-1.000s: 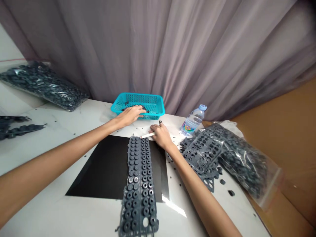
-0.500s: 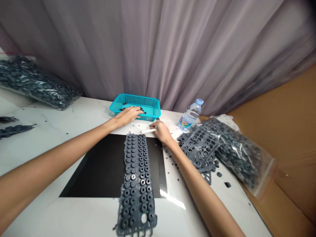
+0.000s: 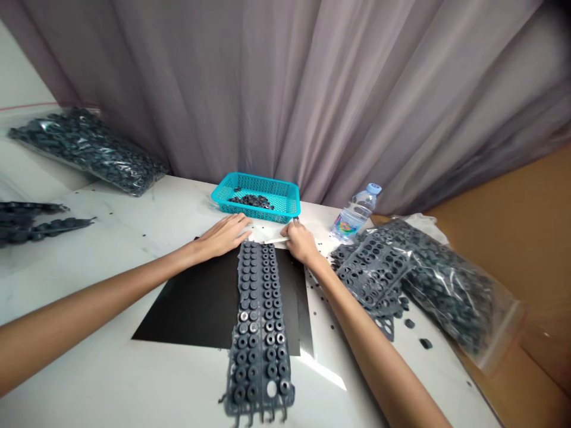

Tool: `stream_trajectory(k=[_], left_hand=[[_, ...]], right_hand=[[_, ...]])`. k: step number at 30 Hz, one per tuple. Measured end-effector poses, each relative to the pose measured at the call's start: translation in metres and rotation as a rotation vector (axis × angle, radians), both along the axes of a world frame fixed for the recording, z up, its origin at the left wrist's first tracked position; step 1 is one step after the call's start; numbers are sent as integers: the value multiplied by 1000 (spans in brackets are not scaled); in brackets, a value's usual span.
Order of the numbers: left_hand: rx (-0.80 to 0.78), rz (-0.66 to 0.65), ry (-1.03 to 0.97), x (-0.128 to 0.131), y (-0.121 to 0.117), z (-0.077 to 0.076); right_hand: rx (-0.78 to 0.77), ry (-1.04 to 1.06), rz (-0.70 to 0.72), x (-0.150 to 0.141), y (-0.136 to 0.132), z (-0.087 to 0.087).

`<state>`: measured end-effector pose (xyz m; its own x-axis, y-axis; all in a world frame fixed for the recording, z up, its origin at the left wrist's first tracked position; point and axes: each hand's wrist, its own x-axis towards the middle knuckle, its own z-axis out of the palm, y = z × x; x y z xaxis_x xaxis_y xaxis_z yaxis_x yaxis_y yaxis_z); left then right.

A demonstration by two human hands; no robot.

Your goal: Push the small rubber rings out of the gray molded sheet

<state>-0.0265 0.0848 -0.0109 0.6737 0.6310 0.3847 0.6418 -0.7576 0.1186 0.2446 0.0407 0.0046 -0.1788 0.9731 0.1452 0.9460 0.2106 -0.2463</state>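
A long dark grey rubber sheet (image 3: 259,297) with rows of round, ring-like parts lies lengthwise in front of me, partly over a black mat (image 3: 191,303). One hole shows near its close end. My left hand (image 3: 225,235) rests by the sheet's far left corner, fingers stretched out; whether its fingertips touch the sheet is unclear. Closed in my right hand (image 3: 301,241) is a slim white pen-like tool (image 3: 277,241), its tip pointing left at the sheet's far edge. Behind both hands stands a turquoise basket (image 3: 285,205) holding a pile of small dark rubber parts (image 3: 252,201).
A water bottle (image 3: 355,213) stands right of the basket. Punched rubber sheets (image 3: 372,267) and a clear bag of dark parts (image 3: 450,291) lie at the right. Another full bag (image 3: 93,151) lies back left, near dark strips (image 3: 44,223). Small black bits dot the white table (image 3: 89,279).
My left hand has come out of the basket and moved toward me to the sheet's far end. My right hand stays near that end with the white tool. The view has shifted slightly.
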Motion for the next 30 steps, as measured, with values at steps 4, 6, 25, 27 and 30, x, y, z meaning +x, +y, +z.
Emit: stream_trajectory(k=[4,6,25,27,30], left_hand=[[-51,-48,-33,23,14,-5],[-72,-71,-55,34,15,-5],[-92,46,-171,24,3,1],[-109,76,-192,15,6,1],[-139,118,-229,4,13,3]], right_hand=[[-110,-106,-92,19,-5,33],[-181,-150,-176,46,-8,53],[-391,-181,-280,105,-17,71],[-374,-166,-285,104,-16,72],[-341,-150,-275,102,-15,70]])
